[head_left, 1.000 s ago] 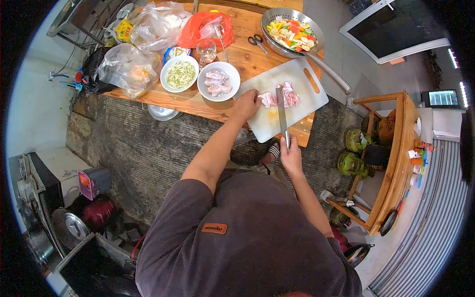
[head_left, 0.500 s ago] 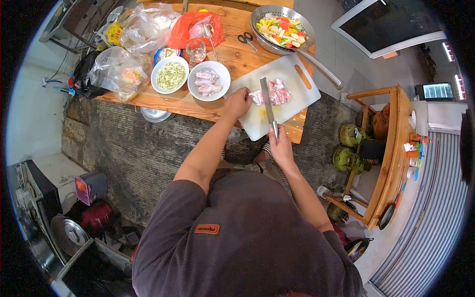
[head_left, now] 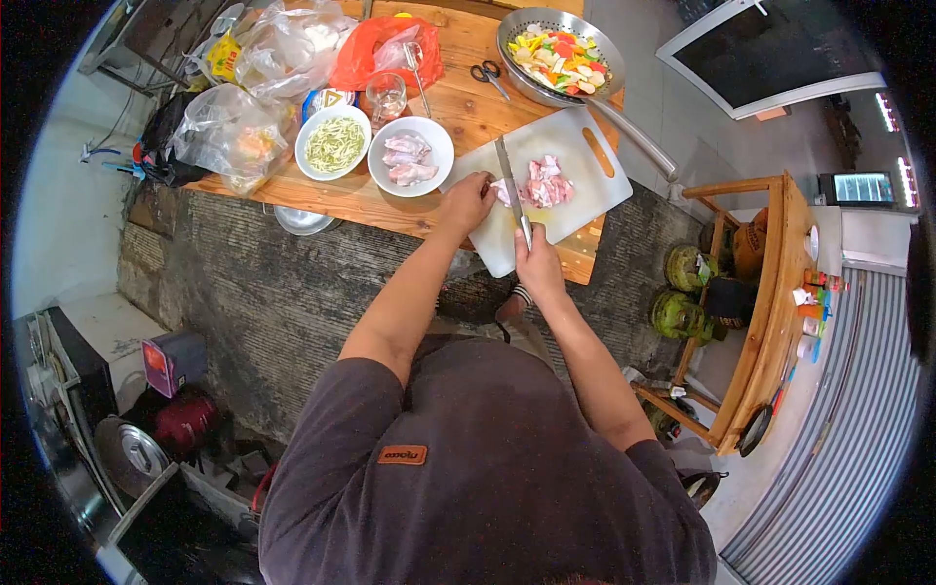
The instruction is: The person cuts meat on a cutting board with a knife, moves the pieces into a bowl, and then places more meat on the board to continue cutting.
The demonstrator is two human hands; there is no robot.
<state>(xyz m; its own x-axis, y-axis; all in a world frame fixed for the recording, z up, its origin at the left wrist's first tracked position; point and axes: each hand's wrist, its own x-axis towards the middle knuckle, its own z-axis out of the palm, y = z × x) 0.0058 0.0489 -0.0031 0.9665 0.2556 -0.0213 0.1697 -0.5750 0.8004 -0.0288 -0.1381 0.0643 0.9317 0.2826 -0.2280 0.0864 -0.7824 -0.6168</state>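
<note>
A white cutting board lies at the near edge of a wooden table, seen from above by the person working there. On the board is pale pink raw meat: a heap of cut pieces around its middle and a smaller portion nearer its left edge. The right hand, at the board's near edge, is closed around the handle of a knife, whose blade slants over the board between the heap and the smaller portion. The left hand, at the board's left edge, has bent fingers against that smaller portion; whether they pinch or only press it cannot be told. Just left of the board stands a white bowl of larger raw pieces, and farther left a second bowl of pale green shreds. Beyond the board are black-handled scissors and a perforated metal pan of colourful sliced vegetables, its long handle reaching past the board's right side.
</note>
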